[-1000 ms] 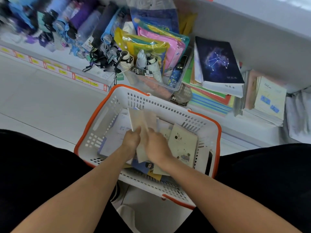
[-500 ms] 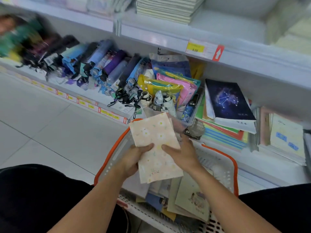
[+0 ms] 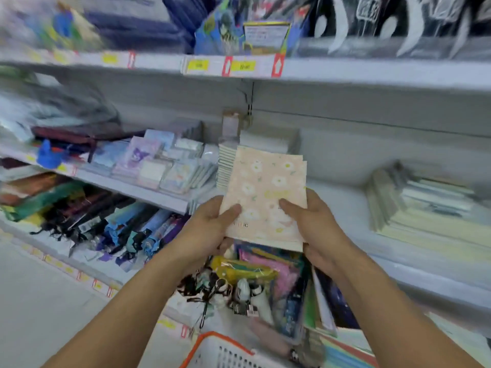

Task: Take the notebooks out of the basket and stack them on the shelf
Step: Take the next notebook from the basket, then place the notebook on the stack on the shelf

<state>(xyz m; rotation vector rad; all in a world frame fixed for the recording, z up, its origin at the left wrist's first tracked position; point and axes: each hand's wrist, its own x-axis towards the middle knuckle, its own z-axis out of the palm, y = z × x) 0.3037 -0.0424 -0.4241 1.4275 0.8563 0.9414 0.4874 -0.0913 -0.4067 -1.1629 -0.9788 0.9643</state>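
1. Both hands raised in front of the middle shelf (image 3: 345, 208), grasping a small bundle of peach floral notebooks (image 3: 265, 192) between them.
2. Left hand (image 3: 210, 229): thumb laid across the front cover near the lower left edge, remaining fingers curled under and behind the bundle.
3. Right hand (image 3: 313, 229): thumb pressed on the cover at lower right, fingers wrapped beneath the bottom right corner.
4. Bundle held roughly upright, tilted slightly, top edges fanned so that more than one cover edge shows at the upper right. Exact count not resolvable.
5. Bundle located in the air, in front of and overlapping a stack of thin notebooks (image 3: 225, 166) already sitting on the middle shelf; contact with that stack cannot be determined.
6. White basket with orange rim (image 3: 212, 349) at bottom centre, only its near corner visible, well below the hands.
7. Right part of middle shelf: separate piles of pale books (image 3: 425, 203), blurred.
8. Left of the stack: small packaged notepads (image 3: 148, 160) with cartoon covers, lying in rows.
9. Lower shelf, left: folded umbrellas (image 3: 106, 221) in dark, blue and purple sleeves.
10. Directly under the hands: clear bin (image 3: 265, 288) with yellow and pink pouches.
11. Upper shelf edge with yellow price labels (image 3: 198, 65); goods above blurred.
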